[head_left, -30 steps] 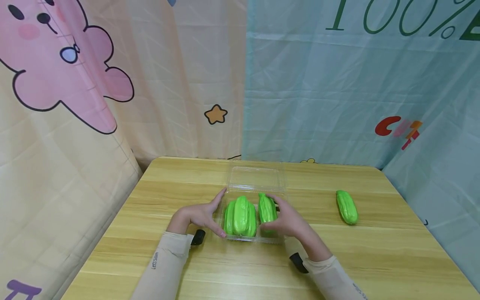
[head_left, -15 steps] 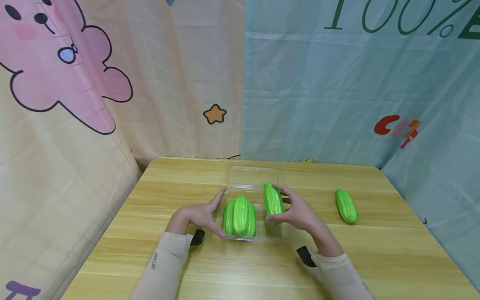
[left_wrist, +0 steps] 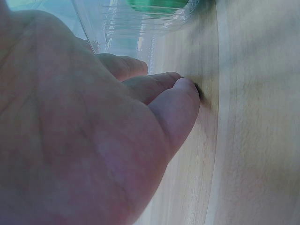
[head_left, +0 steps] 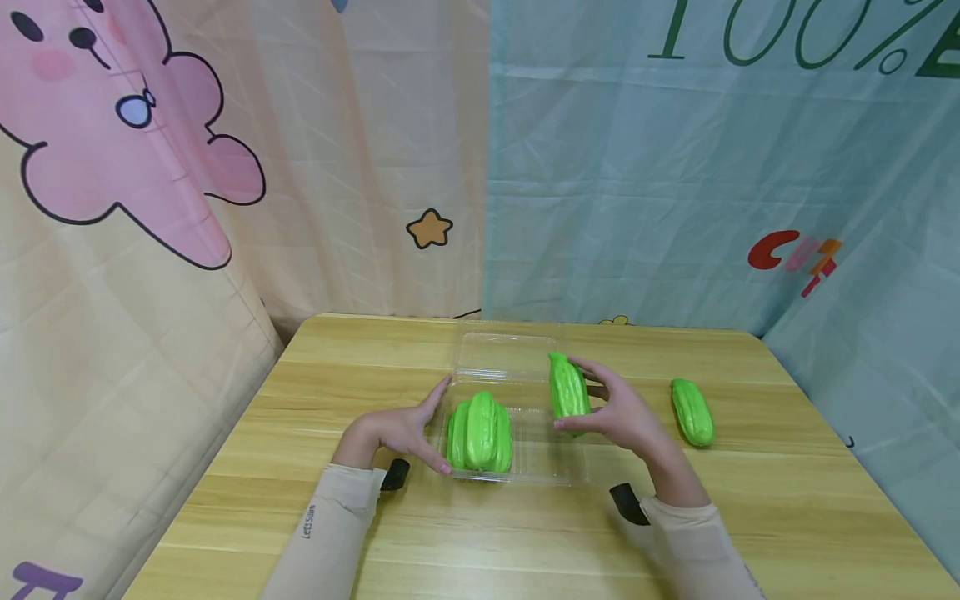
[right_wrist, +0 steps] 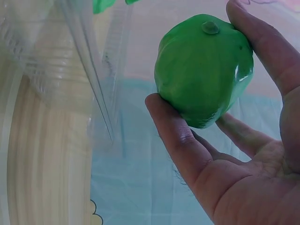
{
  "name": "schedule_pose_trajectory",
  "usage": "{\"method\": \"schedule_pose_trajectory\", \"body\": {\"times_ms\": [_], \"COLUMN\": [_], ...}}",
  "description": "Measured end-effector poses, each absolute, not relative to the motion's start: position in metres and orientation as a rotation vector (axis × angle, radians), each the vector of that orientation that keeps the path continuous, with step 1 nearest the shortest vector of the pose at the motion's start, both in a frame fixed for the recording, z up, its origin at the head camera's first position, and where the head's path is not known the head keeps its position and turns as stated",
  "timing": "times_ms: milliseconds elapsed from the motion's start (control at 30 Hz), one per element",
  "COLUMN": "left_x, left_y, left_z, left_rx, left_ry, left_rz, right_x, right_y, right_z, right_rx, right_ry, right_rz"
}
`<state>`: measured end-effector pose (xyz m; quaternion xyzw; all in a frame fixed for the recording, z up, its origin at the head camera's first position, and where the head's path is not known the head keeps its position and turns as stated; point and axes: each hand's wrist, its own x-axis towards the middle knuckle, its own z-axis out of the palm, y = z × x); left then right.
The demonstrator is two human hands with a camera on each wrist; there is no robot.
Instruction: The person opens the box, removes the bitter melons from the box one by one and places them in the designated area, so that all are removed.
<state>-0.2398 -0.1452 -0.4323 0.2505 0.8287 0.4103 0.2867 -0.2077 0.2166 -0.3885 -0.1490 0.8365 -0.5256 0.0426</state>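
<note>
Against printed curtains (head_left: 600, 167), over wood-grain table (head_left: 450, 542), holding green gourd (head_left: 569, 386) midair between thumb and curved fingers of right hand (head_left: 628, 421), near right side of clear container (head_left: 536, 450). Resting left hand (head_left: 399, 433) at container's left edge with fingers spread, gripping nothing, beside clustered gourds (head_left: 480, 433) inside. Also showing lone gourd (head_left: 693, 413) on table, farther right.

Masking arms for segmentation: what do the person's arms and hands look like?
Left hand and right hand are bare, without gloves. Left sleeve and right sleeve are beige; the left bears dark lettering, seemingly "Let's slim". A small black piece sits by each wrist.
</note>
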Motion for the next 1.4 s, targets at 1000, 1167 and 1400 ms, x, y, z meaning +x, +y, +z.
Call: {"method": "schedule_pose_trajectory", "body": {"times_ms": [1000, 1167, 1400], "left_x": [-0.240, -0.241, -0.240], "left_y": [-0.145, -0.145, -0.145], "left_z": [-0.432, -0.433, -0.432], "left_rx": [0.685, 0.684, 0.664], "left_ry": [2.210, 2.211, 2.214], "left_rz": [1.097, 1.090, 1.086], "right_x": [-0.214, -0.217, -0.218], "right_y": [0.280, 0.288, 0.300], "right_z": [-0.383, -0.386, -0.391], "right_rx": [-0.228, -0.207, -0.118], "right_ry": [2.582, 2.533, 2.529], "right_rz": [-1.609, -1.631, -1.567]}}
